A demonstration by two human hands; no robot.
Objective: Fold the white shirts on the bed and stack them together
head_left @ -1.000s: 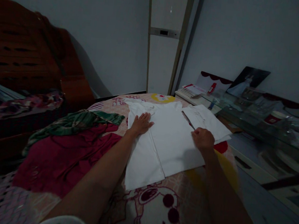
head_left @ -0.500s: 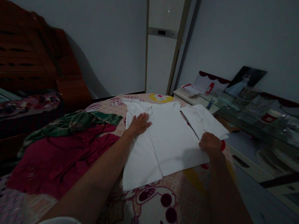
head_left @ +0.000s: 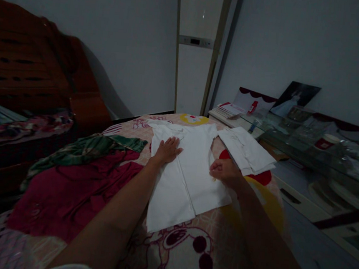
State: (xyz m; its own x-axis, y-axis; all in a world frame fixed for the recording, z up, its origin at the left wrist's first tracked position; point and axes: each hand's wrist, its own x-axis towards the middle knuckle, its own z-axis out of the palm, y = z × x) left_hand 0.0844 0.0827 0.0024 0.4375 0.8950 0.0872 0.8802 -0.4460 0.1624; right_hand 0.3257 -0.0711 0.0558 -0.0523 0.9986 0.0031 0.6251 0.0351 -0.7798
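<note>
A white shirt (head_left: 193, 156) lies on a round table with a patterned cloth (head_left: 235, 248), its left part folded over in a long flap. My left hand (head_left: 168, 150) rests flat on that flap, fingers spread. At the shirt's right side my right hand (head_left: 223, 170) is closed, pinching the edge of the white fabric and drawing it inward. To the right of my right hand lies a folded white garment (head_left: 247, 149).
Dark red clothing (head_left: 74, 192) and a green patterned cloth (head_left: 93, 150) lie on the left. A glass-topped cabinet (head_left: 292, 136) with a paper cup (head_left: 326, 141) stands at right. A wooden chair (head_left: 47, 68) is at far left.
My right hand has moved left, bringing the shirt's right edge inward and uncovering the red and yellow print of the tablecloth. My left hand has stayed in place.
</note>
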